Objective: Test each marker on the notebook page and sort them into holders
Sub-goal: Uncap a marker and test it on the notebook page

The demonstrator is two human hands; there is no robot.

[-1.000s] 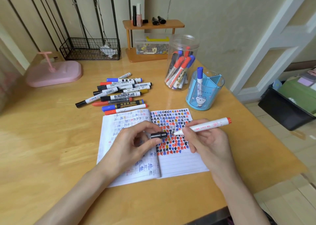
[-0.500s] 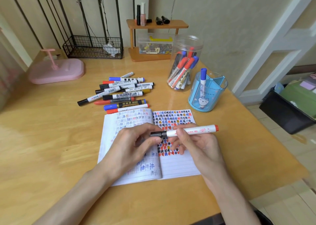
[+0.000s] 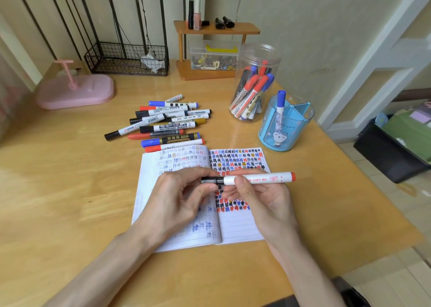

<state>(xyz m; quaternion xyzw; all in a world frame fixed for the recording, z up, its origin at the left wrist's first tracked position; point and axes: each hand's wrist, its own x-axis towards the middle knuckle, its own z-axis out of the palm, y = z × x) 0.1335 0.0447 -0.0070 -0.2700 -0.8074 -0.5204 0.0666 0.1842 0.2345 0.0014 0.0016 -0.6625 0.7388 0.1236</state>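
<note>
Two hands over notebook (image 3: 238, 227): left hand (image 3: 177, 197) pinches black cap (image 3: 211, 180), right hand (image 3: 263, 197) grips white marker (image 3: 256, 179) level.

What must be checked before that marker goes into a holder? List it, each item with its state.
1. Seating of the black cap on the marker: it meets the barrel, but whether it is fully pushed home, cannot tell.
2. Grip of the right hand on the marker's barrel: ok.
3. The left hand free of the cap: not ok, it pinches it.
4. Room in the blue holder: ok, only one blue marker stands in it.
5. Top of the clear jar open: ok, no lid seen.
6. Which holder suits this marker: cannot tell.
</note>
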